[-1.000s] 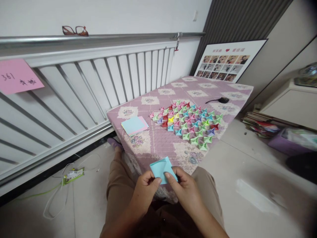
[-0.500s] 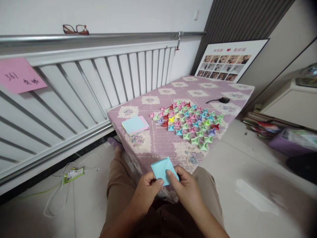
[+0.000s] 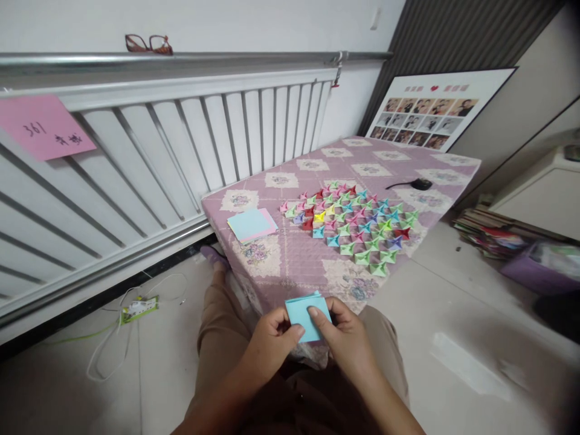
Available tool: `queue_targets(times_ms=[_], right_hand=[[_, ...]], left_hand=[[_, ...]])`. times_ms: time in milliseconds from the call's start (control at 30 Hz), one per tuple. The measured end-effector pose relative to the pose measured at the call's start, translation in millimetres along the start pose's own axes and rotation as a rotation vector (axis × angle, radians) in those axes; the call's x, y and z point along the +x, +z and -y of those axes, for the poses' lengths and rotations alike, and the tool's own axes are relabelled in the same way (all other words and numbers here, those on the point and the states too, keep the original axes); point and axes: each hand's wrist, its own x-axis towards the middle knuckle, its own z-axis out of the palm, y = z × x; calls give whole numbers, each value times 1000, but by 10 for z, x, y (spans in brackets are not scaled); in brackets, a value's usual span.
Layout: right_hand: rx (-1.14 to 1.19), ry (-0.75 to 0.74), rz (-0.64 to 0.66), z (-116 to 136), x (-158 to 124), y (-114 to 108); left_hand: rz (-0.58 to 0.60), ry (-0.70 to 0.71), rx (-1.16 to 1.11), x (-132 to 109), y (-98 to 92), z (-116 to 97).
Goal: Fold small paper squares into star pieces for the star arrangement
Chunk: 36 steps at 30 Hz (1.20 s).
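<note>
A folded sheet of light blue paper [image 3: 304, 317] is held between both hands above my lap, at the near edge of the table. My left hand [image 3: 273, 338] pinches its lower left side, thumb in front. On the right side, my right hand [image 3: 343, 334] grips it with the thumb laid flat on its face and the fingers behind. Beyond them, several small folded paper pieces [image 3: 347, 229] in green, pink, blue, red and yellow stand in rows on the table. A stack of coloured paper sheets [image 3: 252, 225] lies to their left.
The table [image 3: 281, 275] has a purple flowered cover. A black object with a cord [image 3: 421, 183] lies on its far right. A white radiator [image 3: 203, 133] runs along the left, bearing a pink note [image 3: 45, 128]. Glasses [image 3: 148, 45] rest on the pipe. A power strip [image 3: 140, 307] is on the floor.
The blue paper has turned from a tilted position to nearly straight, its upper edge showing folded layers. Both hands still hold it. The whole view has shifted slightly.
</note>
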Motion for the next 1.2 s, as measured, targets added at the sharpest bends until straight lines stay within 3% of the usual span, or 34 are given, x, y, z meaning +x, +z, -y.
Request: queue_targets(times_ms=[233,533,700,933,1200], right_hand=[[-17,23,9,1,-29,-1],[-48,-5,-31,-43,-38,28],[-59,25,-16,-14,-37,43],[-199,-55,53,70,-73,51],[-214,-53,-23,24,-84,43]], left_hand=[[-122,-22,-75,94,-79,31],[-150,2,-12,72,-98,12],[-102,-23,6,51,-110,-3],[-42,-48,53,43,-180,-96],[-24,-34,113,18,-184,-113]])
